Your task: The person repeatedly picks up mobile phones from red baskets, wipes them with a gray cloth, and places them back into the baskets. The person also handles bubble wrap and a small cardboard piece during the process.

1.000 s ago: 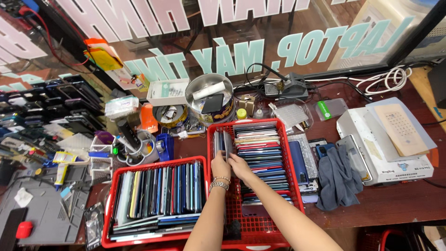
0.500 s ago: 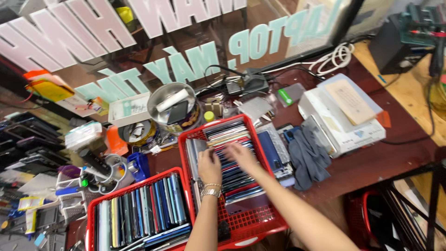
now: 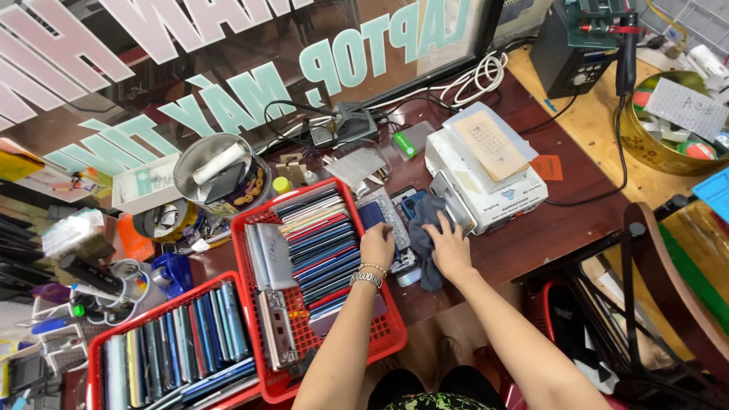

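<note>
My left hand (image 3: 377, 246), with a bead bracelet at the wrist, rests with curled fingers on the right rim of a red basket (image 3: 339, 348) packed with flat phones (image 3: 323, 250) standing in a row. My right hand (image 3: 448, 247) lies spread on a grey-blue cloth (image 3: 425, 228) just right of that basket. Under and beside the cloth lie loose phones (image 3: 385, 212) on the dark red table (image 3: 531, 235). Whether the left hand grips anything is hidden by its own fingers.
A second red basket (image 3: 163, 349) of phones sits lower left. A white box-shaped machine (image 3: 486, 171) stands right of the cloth. A round tin (image 3: 220, 178), tape rolls (image 3: 163, 220), cables (image 3: 478, 76), a black device (image 3: 581, 45) and a chair frame (image 3: 645, 296) surround the spot.
Both hands have moved right, from sorting phones inside the basket to its right rim and the cloth. The camera view has swung right as well.
</note>
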